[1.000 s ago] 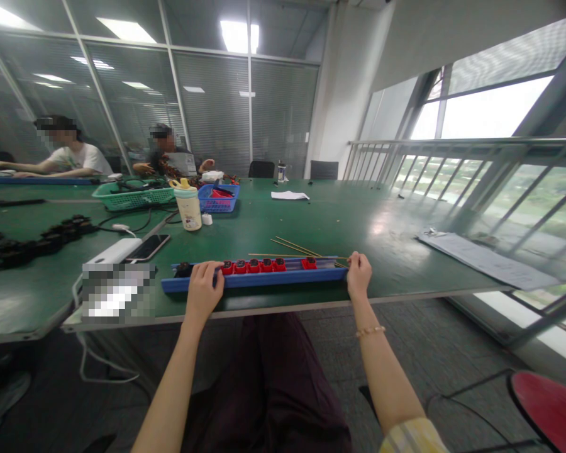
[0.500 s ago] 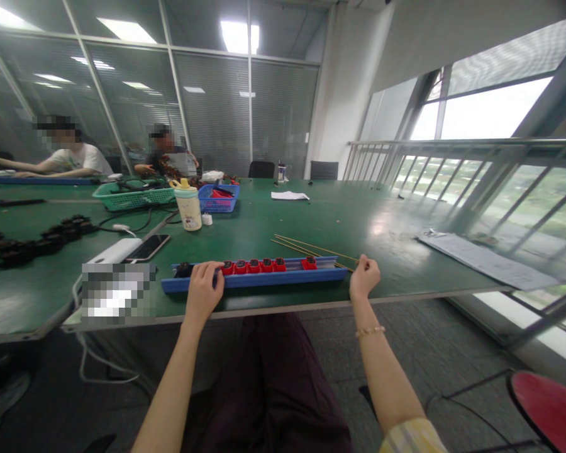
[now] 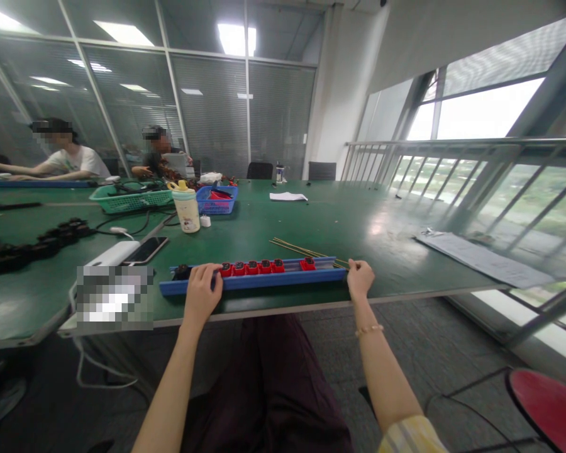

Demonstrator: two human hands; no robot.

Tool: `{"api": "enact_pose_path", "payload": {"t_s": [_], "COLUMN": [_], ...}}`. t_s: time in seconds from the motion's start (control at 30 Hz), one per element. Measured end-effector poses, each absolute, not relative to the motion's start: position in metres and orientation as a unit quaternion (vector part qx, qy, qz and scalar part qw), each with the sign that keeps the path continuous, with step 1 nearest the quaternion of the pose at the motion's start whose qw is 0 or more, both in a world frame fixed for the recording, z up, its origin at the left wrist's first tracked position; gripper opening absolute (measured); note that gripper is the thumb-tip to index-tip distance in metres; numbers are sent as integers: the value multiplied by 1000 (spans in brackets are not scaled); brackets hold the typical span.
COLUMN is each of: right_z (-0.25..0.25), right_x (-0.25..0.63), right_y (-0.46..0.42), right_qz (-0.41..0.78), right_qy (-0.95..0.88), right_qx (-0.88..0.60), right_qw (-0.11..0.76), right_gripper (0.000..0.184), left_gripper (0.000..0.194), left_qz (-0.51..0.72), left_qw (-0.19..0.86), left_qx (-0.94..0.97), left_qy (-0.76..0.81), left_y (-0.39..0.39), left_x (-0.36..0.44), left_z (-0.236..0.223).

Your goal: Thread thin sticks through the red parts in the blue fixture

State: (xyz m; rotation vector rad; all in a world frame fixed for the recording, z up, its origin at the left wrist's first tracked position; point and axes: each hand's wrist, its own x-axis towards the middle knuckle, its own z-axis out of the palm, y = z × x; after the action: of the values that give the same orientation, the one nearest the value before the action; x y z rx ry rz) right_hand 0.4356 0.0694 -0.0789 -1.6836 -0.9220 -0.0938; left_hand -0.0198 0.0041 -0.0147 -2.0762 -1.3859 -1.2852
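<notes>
- Far left of the bench [image 3: 339, 220]: a chain of black moulded parts [image 3: 38, 245] lies near the left edge; a seated person [image 3: 70, 154] works beyond it.
- Left of centre: a white power bank [image 3: 110, 253] and a smartphone [image 3: 146, 250] lie side by side; behind them stand a green plastic basket [image 3: 131, 201], a capped drink bottle [image 3: 186, 214] and a blue plastic basket [image 3: 216, 200]. A second person [image 3: 158, 154] sits at the far edge.
- Centre, at the near edge: a long blue tray [image 3: 283, 277] holds a dark piece [image 3: 182, 272] at its left end, five red parts [image 3: 251, 268] in a row, a gap, then a sixth.
- Left hand [image 3: 202, 292]: fingers curved over the tray's near wall beside the dark piece; the grip cannot be told.
- Right hand [image 3: 360, 279]: at the tray's right end, beside the ends of thin sticks [image 3: 306, 250] lying just behind it; whether it holds them cannot be told.
- Far right: printed sheets [image 3: 481, 259] lie on the bench.
</notes>
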Motion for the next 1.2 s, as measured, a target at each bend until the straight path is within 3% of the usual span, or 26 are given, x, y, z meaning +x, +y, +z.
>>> {"api": "enact_pose_path", "payload": {"t_s": [0.3, 0.53, 1.0, 1.2], "right_z": [-84, -91, -85, -69], "right_x": [462, 459, 450, 440], "right_y": [69, 73, 66, 57], "right_qz": [-50, -85, -109, -48], "right_qy": [-488, -522, -583, -573], "right_qx": [-699, -684, -695, -773], "right_qw": [520, 503, 405, 266], "right_gripper": [42, 11, 37, 42], "left_gripper": [19, 20, 19, 19], "left_qz": [-457, -460, -457, -451], "left_qw": [169, 169, 175, 177], "left_qx": [-729, -731, -730, -729], "left_qy": [-480, -475, -477, -483], "left_y": [7, 7, 7, 6], "left_x": [-22, -22, -21, -21], "left_z": [-16, -15, -16, -15]}}
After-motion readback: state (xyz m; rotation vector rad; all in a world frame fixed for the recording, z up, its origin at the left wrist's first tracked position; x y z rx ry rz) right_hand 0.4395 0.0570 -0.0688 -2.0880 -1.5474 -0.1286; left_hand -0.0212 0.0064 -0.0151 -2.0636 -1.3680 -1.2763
